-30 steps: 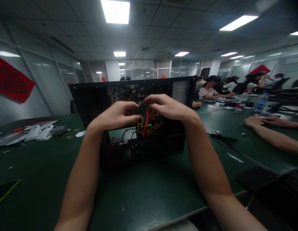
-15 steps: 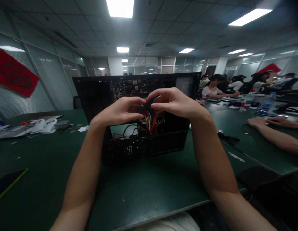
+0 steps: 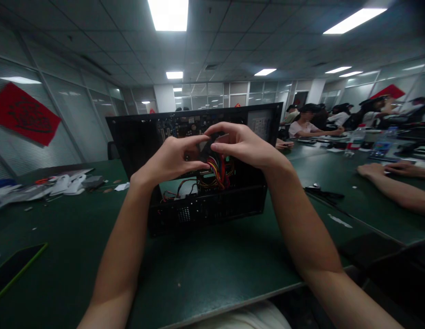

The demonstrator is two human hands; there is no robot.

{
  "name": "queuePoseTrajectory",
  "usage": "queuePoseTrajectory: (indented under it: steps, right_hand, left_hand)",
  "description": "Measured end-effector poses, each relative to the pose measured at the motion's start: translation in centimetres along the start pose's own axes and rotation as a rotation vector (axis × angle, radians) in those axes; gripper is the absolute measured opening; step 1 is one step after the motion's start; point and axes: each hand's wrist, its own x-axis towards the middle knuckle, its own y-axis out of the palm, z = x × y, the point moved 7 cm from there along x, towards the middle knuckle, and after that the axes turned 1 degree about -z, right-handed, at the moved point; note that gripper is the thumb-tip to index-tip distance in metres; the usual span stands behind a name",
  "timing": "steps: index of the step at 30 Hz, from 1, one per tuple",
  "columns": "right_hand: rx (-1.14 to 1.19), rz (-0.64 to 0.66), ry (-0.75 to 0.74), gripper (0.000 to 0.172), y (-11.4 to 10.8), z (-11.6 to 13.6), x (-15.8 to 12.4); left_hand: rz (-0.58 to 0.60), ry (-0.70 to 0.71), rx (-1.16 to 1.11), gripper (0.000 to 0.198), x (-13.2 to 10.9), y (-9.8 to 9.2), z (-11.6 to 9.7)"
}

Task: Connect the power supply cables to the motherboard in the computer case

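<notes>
An open black computer case (image 3: 208, 209) stands on the green table, its circuit board (image 3: 193, 125) showing behind my hands. My right hand (image 3: 238, 142) pinches the dark upper end of a bundle of coloured cables (image 3: 217, 172) between thumb and fingers. To its left, my left hand (image 3: 180, 156) has thumb and index finger apart, the fingertips beside the same bundle, with no object plainly held. The cables run down into the case's lower part. What exactly sits at the bundle's dark end is too dim to make out.
Left on the table (image 3: 226, 269) lie papers and scraps (image 3: 70, 183) and a green-edged dark tablet-like object (image 3: 18, 269). To the right are black cables (image 3: 324, 195), bottles (image 3: 358, 139), another person's hands (image 3: 373, 171) and seated people.
The cable bundle's upper end has shifted slightly, and its red and yellow wires now bend further right. My left thumb and index finger are further apart. The view has moved a little.
</notes>
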Motion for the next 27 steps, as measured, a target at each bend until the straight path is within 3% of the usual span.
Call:
queuePoseTrajectory:
  steps: [7, 19, 27]
  right_hand:
    - [0.016, 0.043, -0.064, 0.038, 1.2, -0.2, 0.7]
    - [0.019, 0.129, -0.074, 0.04, 2.9, -1.3, 1.2]
    - [-0.067, 0.089, -0.088, 0.043, 3.3, -1.8, 1.4]
  left_hand:
    - [0.063, 0.053, 0.16, 0.063, -0.2, -0.1, -0.9]
    - [-0.002, 0.134, 0.232, 0.054, -0.1, -0.5, 0.1]
    - [-0.009, 0.142, 0.236, 0.054, 0.0, 0.0, 0.8]
